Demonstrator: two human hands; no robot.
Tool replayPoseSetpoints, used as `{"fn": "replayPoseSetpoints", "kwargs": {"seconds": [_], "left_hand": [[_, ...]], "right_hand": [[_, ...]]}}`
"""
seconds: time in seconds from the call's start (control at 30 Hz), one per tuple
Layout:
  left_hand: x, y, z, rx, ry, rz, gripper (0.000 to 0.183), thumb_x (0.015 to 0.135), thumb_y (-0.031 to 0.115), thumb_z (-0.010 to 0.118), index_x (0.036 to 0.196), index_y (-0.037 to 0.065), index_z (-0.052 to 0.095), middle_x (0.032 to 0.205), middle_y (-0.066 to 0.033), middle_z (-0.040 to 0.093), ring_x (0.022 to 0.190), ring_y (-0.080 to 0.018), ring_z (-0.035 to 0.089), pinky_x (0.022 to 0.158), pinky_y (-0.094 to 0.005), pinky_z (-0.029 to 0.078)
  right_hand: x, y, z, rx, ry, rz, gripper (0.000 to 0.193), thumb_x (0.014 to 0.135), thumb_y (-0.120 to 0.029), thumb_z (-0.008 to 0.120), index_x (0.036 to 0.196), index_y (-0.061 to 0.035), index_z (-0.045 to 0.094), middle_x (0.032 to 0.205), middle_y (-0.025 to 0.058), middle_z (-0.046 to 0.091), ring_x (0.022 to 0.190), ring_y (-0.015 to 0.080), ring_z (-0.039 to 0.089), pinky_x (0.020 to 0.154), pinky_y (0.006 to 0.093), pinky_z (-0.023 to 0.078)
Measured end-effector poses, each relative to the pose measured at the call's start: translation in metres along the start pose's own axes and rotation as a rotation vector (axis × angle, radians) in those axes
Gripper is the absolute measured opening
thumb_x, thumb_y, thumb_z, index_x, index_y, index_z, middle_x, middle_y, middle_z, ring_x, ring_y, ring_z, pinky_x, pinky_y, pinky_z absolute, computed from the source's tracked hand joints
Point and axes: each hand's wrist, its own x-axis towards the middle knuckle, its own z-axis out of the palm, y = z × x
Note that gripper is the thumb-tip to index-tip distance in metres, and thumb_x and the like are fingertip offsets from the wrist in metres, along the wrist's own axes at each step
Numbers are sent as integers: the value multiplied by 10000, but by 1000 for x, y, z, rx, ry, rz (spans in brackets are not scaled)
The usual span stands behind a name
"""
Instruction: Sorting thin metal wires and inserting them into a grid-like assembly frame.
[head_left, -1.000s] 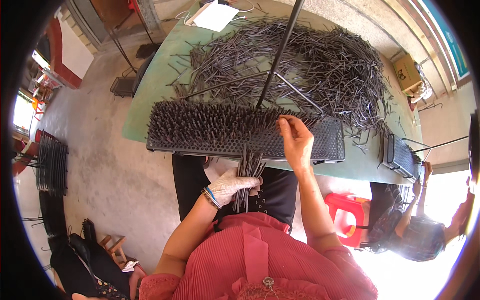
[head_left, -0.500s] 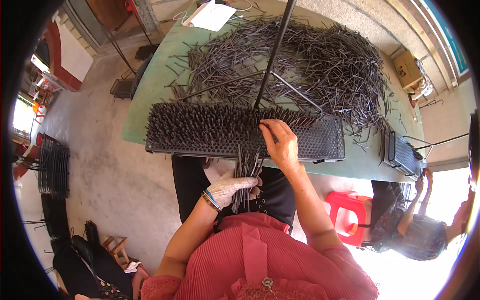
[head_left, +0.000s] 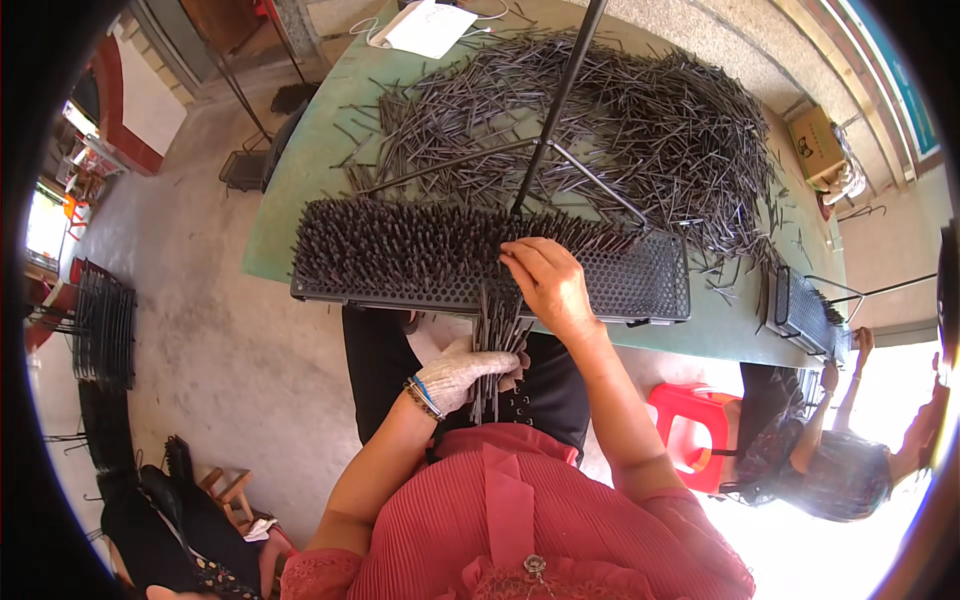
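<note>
Head view: is looking steeply down from head height and facing ahead over the table.
Shirt: is filling the lower edge, nearest the lens.
Left hand, right hand: are showing mid-frame, fairly near.
Wall: is standing farther off, bending in the fisheye.

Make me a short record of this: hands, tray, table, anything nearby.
Left hand: gloved, gripping a thin dark stick bundle
Right hand: bare, at the standing sticks; whether it pinches one is unclear
Perforated black tray: standing sticks thick at left, holes mostly open toward right
Green table: loose stick pile beyond the tray
Nearby: red plastic stool at right
</note>
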Motion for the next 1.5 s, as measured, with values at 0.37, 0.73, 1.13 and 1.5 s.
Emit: {"fn": "replayPoseSetpoints", "kwargs": {"seconds": [0.37, 0.73, 1.13, 1.5], "left_hand": [[-2, -3, -4, -93, -20, -46, 339, 898, 97, 652, 1214, 10, 566, 957, -92, 669, 820, -166, 665, 747, -334, 597], [-1, -4, -4, -6, 15, -15, 344, 889, 120, 676, 1195, 0, 576, 955, -78, 670, 795, -148, 649, 715, -290, 561], [0, -6, 1, -96, 57, 21, 306, 925, 135, 628, 1204, 23, 574, 956, -110, 679, 802, -188, 677, 703, -321, 599], [-3, -4, 2, -58, 83, 48, 270, 918, 164, 640, 1142, 19, 596, 936, -101, 674, 770, -174, 669, 660, -298, 589]], "right_hand": [[-9, -2, -2, 57, 56, 202, 139, 818, -35, 729, 950, 2, 704, 949, 117, 672, 807, 272, 670, 687, 322, 545], [-18, 2, -3, 69, 11, 234, 155, 814, -37, 732, 962, 0, 707, 937, 122, 668, 798, 277, 663, 713, 327, 542], [-14, 10, -1, 95, 180, 342, 348, 819, -18, 743, 1154, -55, 657, 902, 84, 694, 745, 151, 668, 693, 275, 528], [-18, 11, 4, -177, 89, 126, 252, 770, -89, 771, 1016, -54, 724, 1000, 68, 640, 911, 239, 590, 782, 347, 459]]}}
